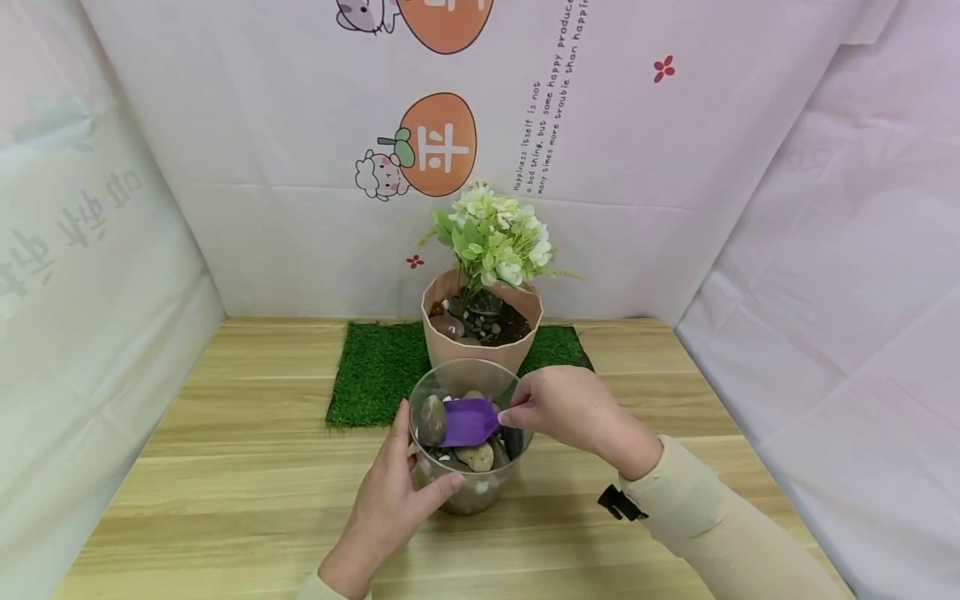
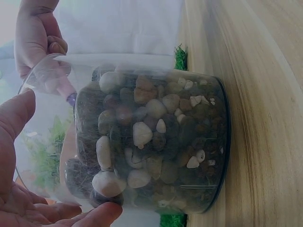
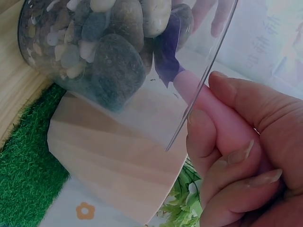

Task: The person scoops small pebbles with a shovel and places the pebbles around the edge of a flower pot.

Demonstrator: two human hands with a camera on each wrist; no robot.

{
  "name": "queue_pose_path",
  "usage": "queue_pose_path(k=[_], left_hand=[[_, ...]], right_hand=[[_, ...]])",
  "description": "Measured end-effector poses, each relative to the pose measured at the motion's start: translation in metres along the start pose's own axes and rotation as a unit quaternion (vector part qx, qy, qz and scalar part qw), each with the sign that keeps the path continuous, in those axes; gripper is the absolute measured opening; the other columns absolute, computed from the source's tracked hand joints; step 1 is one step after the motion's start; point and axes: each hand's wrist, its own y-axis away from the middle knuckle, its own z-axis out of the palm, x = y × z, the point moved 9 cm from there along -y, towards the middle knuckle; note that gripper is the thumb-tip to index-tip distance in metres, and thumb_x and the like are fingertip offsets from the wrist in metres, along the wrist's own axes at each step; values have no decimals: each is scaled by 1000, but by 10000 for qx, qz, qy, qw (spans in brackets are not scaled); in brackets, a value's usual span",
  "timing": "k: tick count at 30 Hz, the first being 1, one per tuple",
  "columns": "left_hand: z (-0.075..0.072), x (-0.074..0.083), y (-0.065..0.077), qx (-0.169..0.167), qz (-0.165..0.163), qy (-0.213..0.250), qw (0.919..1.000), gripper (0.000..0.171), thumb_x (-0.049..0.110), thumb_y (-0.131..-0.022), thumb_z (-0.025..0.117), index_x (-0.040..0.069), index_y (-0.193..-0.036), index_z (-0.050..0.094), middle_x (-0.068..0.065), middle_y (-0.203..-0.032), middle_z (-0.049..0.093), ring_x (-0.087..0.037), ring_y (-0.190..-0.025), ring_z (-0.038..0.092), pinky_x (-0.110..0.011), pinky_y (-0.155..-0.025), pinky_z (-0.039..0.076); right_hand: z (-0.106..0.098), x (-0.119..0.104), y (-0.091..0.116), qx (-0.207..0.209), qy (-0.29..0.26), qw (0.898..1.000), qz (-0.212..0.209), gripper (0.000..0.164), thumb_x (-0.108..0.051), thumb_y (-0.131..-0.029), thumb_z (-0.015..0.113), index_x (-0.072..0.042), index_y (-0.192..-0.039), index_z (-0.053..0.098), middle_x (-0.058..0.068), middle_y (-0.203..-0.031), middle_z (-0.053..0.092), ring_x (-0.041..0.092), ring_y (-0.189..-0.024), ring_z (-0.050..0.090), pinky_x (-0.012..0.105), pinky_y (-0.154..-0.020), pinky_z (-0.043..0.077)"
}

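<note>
A clear round container (image 1: 474, 497) holds stones and pebbles of mixed sizes. My left hand (image 1: 393, 487) grips its near left side, with the thumb across the front and the fingers along the wall. In my right hand (image 1: 573, 412) is a small toy shovel, held by its pink handle (image 3: 222, 111). The shovel's purple blade (image 1: 468, 422) lies inside the container on top of the stones. At the blade's tip, against the left wall, a large brown stone (image 1: 432, 419) stands on end. Through the wall, the right wrist view shows a big dark stone (image 3: 116, 71).
Just behind the container stands a peach flowerpot (image 1: 480, 354) with dark soil, stones and a plant with white-green flowers (image 1: 498, 237). Under the pot lies a green artificial grass mat (image 1: 378, 375) on the wooden table (image 1: 247, 492). Printed white cloth (image 1: 600, 217) surrounds the table.
</note>
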Motion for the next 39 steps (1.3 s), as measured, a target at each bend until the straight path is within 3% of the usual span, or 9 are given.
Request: queue_pose_path(k=[7, 15, 39], left_hand=[[0, 0, -1, 37, 89, -23, 10000, 124, 52, -84, 85, 9, -169, 5, -18, -173, 19, -37, -151, 40, -45, -113, 50], [0, -1, -1, 53, 96, 31, 9999, 125, 50, -83, 87, 9, -168, 6, -18, -172, 22, -37, -150, 42, -49, -113, 51], [0, -1, -2, 28, 113, 70, 9999, 125, 50, -83, 87, 9, -169, 6, -17, -172, 23, -37, -149, 42, -50, -113, 52]], right_hand=[[0, -1, 0, 71, -87, 9999, -63, 17, -41, -88, 82, -31, -75, 77, -21, -66, 65, 1, -56, 53, 25, -51, 46], [9, -4, -2, -160, -466, 9987, -105, 17, -40, -89, 82, -33, -74, 78, -23, -67, 67, -1, -60, 57, 24, -55, 50], [5, 6, -2, -26, -643, 9979, -6, 14, -46, -88, 82, -34, -80, 80, -25, -71, 69, -2, -65, 60, 24, -59, 53]])
